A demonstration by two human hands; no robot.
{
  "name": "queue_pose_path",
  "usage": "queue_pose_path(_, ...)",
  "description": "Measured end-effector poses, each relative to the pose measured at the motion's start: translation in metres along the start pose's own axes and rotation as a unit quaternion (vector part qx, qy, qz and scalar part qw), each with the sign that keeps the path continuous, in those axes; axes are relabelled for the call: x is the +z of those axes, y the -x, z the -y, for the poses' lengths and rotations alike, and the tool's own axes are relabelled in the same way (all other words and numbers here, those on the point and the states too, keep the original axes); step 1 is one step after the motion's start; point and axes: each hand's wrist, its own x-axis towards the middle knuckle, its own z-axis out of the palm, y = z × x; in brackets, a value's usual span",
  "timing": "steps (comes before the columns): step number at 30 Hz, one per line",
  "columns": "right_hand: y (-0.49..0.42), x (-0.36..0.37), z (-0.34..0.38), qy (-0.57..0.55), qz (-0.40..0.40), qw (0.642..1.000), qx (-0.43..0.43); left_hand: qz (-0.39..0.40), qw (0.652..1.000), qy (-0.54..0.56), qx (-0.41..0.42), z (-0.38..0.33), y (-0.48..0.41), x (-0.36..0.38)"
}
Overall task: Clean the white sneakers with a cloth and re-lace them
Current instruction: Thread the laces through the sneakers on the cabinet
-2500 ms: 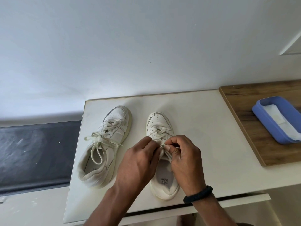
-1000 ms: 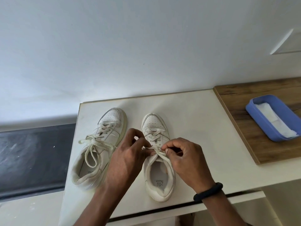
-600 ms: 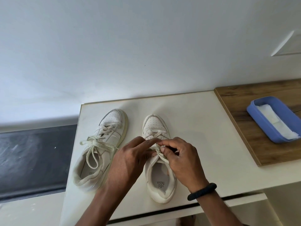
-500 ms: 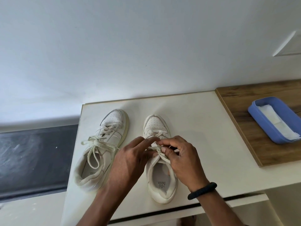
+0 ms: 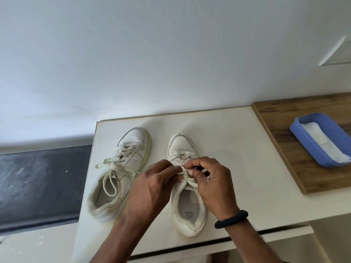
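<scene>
White table; both hands pinch right sneaker's laces.

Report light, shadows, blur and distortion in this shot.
Head view: soft, even light, no glare on the table; head view: faint shadows beside the left sneaker and under the left hand and right hand pinching the laces; head view: the wide-angle lens splays the table's edges; head view: the right sneaker is sharp, the table's near-right edge slightly smeared.
</scene>
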Motion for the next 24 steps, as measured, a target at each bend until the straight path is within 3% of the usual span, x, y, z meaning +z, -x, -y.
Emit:
queue_pose_path(5,-0.0015,0.0021,0.0019,-0.132,-0.002,0.987,0.09,0.004,0.999,-0.036,0.021,-0.0025,-0.0008,-0.0025)
queue_pose_path(8,0.0005,0.0027,0.0047,-0.135,-0.006,0.987,0.092,0.011,0.998,-0.053,0.031,-0.0024,-0.0015,-0.003)
queue_pose_path(15,-0.0013,-0.0057,0.005,0.026,0.027,0.996,-0.076,0.02,0.999,-0.045,0.006,-0.0096,0.0005,-0.0026)
queue_pose_path(20,0.001,-0.0066,0.0092,0.155,-0.009,0.968,-0.195,0.02,0.999,-0.027,-0.006,-0.0101,0.0003,-0.0026)
queue_pose_path(24,0.0043,-0.0038,0.0097,0.238,-0.052,0.94,-0.238,0.024,1.0,-0.01,-0.016,-0.0101,0.001,-0.0028)
